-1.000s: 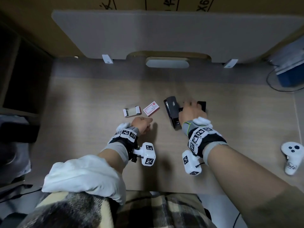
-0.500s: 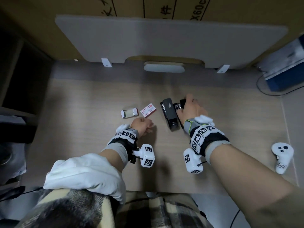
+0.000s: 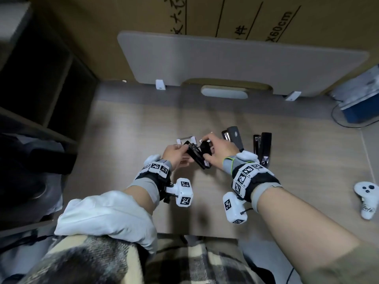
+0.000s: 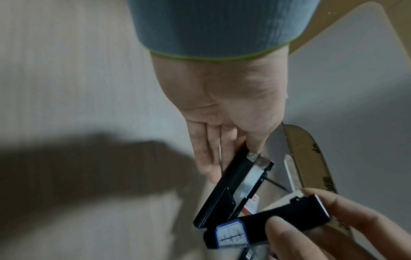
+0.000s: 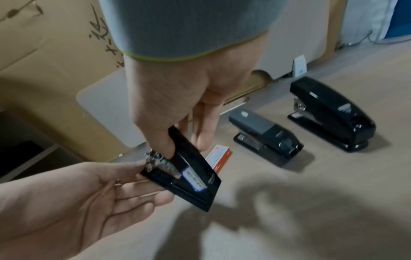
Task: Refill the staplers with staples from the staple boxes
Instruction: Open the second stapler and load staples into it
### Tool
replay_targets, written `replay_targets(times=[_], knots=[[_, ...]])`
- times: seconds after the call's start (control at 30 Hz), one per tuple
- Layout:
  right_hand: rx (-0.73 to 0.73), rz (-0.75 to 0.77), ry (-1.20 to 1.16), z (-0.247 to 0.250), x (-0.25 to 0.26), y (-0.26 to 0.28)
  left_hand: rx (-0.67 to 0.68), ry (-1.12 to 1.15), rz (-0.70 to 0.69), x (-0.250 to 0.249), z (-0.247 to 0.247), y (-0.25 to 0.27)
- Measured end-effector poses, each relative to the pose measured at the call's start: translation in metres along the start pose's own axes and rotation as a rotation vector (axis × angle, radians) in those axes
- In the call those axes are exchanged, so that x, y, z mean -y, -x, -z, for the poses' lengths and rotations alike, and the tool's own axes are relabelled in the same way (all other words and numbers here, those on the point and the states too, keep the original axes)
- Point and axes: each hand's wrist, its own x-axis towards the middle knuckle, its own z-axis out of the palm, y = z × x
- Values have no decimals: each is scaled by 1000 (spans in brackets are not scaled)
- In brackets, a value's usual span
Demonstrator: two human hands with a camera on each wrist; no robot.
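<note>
A small black stapler hangs above the wooden desk, held between both hands. My left hand pinches its base, thumb on top and fingers beneath. My right hand pinches the hinged top cover, which is swung up off the metal magazine. A grey stapler and a glossy black stapler stand on the desk to the right. A red and white staple box lies under the hands. An open white staple box lies just behind them.
A white controller lies at the desk's right edge. A blue box with a cable sits at the back right. A grey panel stands along the back, and dark shelving flanks the left.
My right hand left the staplers on the desk and came left. My left hand rose from resting curled by the boxes. Both now hold the small stapler with its cover opened.
</note>
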Motion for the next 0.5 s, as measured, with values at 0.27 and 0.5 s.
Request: replay_targets(times=[0.27, 0.5], knots=[[29, -180, 52, -27, 0, 11, -211, 188, 258, 43, 55, -16], [138, -265, 229, -49, -36, 8, -219, 130, 283, 61, 39, -18]])
